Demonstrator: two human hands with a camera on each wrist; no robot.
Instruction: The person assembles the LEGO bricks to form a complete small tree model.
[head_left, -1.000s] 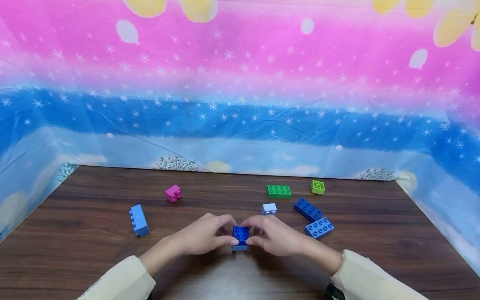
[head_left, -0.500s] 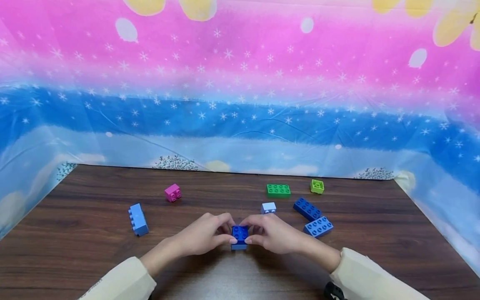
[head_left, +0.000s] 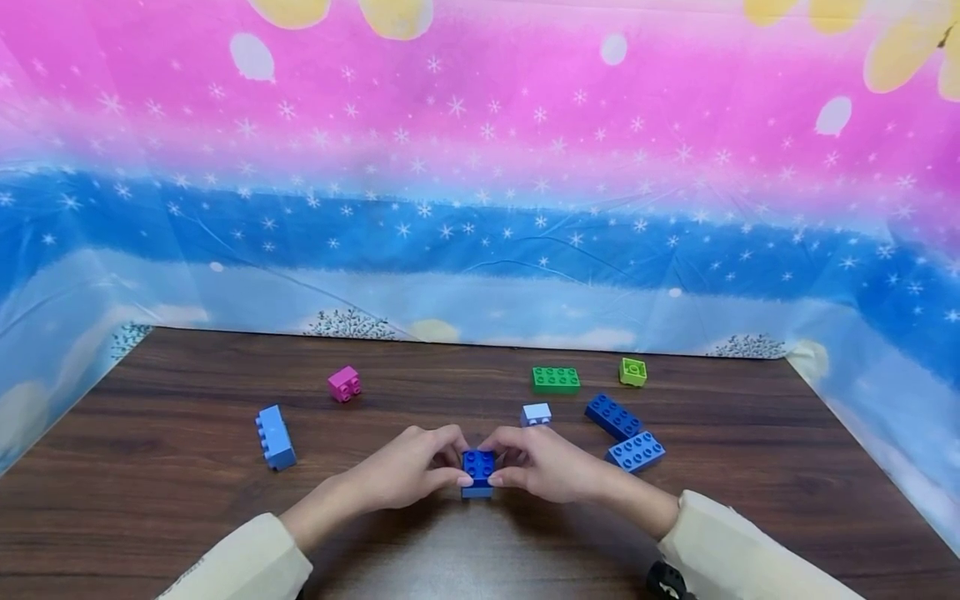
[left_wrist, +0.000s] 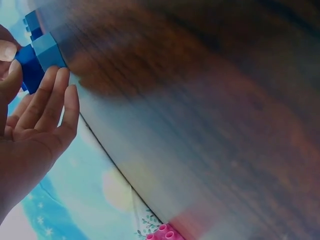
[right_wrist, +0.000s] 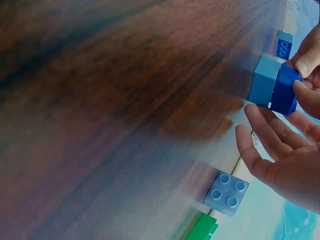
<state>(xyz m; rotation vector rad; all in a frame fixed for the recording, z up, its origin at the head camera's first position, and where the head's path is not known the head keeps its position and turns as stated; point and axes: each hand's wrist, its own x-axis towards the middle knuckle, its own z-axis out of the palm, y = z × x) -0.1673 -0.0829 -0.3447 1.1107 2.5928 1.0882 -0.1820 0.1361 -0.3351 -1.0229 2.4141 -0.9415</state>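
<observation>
A dark blue brick [head_left: 478, 467] with studs on top sits over a light blue brick [head_left: 477, 492] at the front middle of the table. My left hand [head_left: 408, 468] pinches the dark blue brick from the left with thumb and fingers. From the other side, my right hand [head_left: 551, 467] pinches the same brick, thumb at its near corner. The right wrist view shows a thin gap between the dark blue brick [right_wrist: 285, 90] and the light blue brick [right_wrist: 264, 81], whose base is at the tabletop. Other fingers of both hands extend beside the pair.
To the left lie a light blue long brick [head_left: 277, 438] and a pink brick [head_left: 345, 384]. On the right are a pale brick [head_left: 536, 414], a green brick [head_left: 556, 380], a lime brick [head_left: 633, 372], a navy brick [head_left: 613, 417] and a blue brick [head_left: 636, 452]. A printed cloth [head_left: 480, 308] borders the table.
Both hands keep their hold on the dark blue brick over the light blue one. Only the head view has shifted slightly.
</observation>
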